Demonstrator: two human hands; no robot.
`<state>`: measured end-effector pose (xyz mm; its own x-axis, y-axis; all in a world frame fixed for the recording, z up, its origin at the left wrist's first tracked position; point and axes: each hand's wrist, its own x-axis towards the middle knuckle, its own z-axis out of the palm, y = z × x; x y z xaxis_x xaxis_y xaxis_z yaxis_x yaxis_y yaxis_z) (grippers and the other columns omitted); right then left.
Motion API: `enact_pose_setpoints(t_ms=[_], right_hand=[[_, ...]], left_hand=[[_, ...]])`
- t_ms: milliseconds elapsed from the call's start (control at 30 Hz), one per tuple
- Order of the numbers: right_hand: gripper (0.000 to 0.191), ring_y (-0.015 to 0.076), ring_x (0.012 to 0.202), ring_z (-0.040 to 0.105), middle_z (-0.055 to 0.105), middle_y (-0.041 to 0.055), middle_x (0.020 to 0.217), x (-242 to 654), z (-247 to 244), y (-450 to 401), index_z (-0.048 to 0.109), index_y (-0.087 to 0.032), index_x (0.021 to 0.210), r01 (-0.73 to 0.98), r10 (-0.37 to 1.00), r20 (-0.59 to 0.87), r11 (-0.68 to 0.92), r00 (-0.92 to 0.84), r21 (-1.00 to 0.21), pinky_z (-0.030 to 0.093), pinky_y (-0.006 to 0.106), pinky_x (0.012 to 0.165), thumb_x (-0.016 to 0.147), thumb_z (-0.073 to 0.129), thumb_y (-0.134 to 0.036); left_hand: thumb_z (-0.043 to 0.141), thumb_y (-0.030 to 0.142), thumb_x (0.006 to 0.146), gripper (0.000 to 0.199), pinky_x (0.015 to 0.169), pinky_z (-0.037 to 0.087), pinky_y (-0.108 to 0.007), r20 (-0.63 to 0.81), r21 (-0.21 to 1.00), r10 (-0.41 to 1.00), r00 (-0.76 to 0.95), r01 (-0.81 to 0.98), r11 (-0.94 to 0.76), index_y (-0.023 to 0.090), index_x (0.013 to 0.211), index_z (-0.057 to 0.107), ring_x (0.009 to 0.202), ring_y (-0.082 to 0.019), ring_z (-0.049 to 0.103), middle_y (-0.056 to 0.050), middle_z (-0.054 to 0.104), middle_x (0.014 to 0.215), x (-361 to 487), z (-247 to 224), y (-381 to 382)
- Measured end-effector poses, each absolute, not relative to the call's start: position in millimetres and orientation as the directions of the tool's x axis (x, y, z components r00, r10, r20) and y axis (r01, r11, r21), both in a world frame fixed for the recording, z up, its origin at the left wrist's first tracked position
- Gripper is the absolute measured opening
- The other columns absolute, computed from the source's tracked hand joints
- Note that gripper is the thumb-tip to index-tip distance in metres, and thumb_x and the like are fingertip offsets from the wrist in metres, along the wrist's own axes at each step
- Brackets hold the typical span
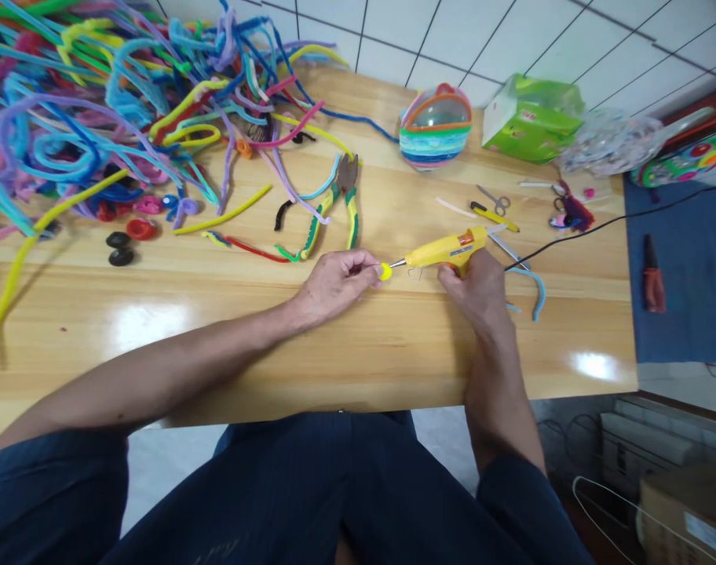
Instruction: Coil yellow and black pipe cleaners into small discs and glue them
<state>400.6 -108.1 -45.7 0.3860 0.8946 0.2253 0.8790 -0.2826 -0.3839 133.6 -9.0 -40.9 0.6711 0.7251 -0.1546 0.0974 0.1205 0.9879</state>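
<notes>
Between thumb and fingertips, my left hand (340, 284) pinches a small round yellow piece (385, 271); its exact kind is too small to make out. My right hand (480, 289) is wrapped round the grip of a yellow glue gun (446, 249), whose metal nozzle points left and meets or nearly meets the yellow piece. A black cord (570, 235) runs off to the right behind that hand. Just beyond my left hand lie pliers (345, 196) with green and yellow handles, jaws pointing away from me.
Tangled colourful pipe cleaners (116, 118) cover the table's left back. Black coils (121, 256) lie before them. A striped round basket (435, 129) and a green tissue pack (531, 118) stand at the back. Scissors (502, 205) and a yellow cutter (494, 216) lie to the right.
</notes>
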Motion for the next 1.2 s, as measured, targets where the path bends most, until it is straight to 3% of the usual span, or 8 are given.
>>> enact_pose_setpoints(t_ms=[200,533,1200], right_hand=[[0.018,0.027,0.073,0.066,0.071,0.0066,0.082,398.5,-39.8,-107.2,0.062,-0.025,0.095,0.865,0.899,0.199,-0.285,0.391,-0.412,0.056,0.041,0.067,0.081,0.064,-0.037],[0.02,0.0273,0.076,0.068,0.072,0.0076,0.084,392.9,-41.2,-106.1,0.063,-0.024,0.097,0.863,0.898,0.206,-0.277,0.389,-0.423,0.058,0.042,0.069,0.082,0.065,-0.037],[0.023,0.0249,0.068,0.065,0.07,0.0044,0.078,392.5,-38.1,-105.7,0.06,-0.025,0.094,0.865,0.904,0.204,-0.263,0.376,-0.428,0.058,0.041,0.066,0.082,0.07,-0.043]], left_hand=[[0.066,0.025,0.097,0.014,0.051,0.042,-0.02,-0.158,0.987,0.72,0.675,0.096,0.126,0.016,0.091,0.075,0.051,-0.006,0.052,-0.002,0.08,0.08,132.9,-40.9,-9.0],[0.067,0.028,0.097,0.017,0.058,0.044,-0.021,-0.08,0.992,0.712,0.698,0.125,-0.01,0.017,0.086,0.075,0.062,-0.009,0.057,0.001,0.073,0.074,131.4,-40.7,-7.6],[0.068,0.03,0.096,0.018,0.061,0.046,-0.022,-0.107,0.993,0.713,0.693,0.115,0.037,0.018,0.086,0.075,0.065,-0.01,0.061,0.0,0.074,0.074,132.2,-38.0,-8.3]])
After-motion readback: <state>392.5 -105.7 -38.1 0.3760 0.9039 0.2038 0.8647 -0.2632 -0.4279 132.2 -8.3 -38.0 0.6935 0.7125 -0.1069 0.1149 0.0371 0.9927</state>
